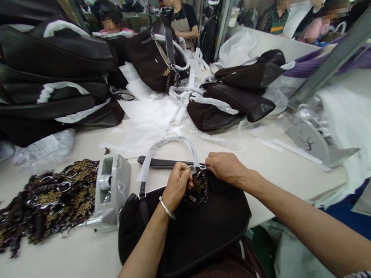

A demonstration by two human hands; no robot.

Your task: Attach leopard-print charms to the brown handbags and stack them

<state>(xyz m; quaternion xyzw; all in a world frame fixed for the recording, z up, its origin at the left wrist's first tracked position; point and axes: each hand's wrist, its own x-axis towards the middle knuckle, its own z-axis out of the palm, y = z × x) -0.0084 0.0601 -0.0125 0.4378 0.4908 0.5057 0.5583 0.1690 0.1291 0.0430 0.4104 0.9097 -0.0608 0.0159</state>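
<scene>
A dark brown handbag (206, 236) lies at the table's front edge, against my lap. Its raised handle (167, 141) is wrapped in white film. My left hand (178, 184) is closed above the bag's top edge, fingers curled at a patterned charm (200, 186) with metal rings; what they grip is partly hidden. Close by on the right, my right hand (225, 166) pinches at the metal end of a dark strap (161, 161), which stretches leftward behind my left hand. The fingertips cover the exact spot it grips.
Left of the bag stands a grey tape dispenser (113, 190), beside a heap of patterned charms (62, 194). Stacked handbags (53, 61) rise at the back left, with more bags (235, 94) at the back right. White paper sheets (153, 116) are strewn between. Another dispenser (315, 140) sits right. Several people work beyond.
</scene>
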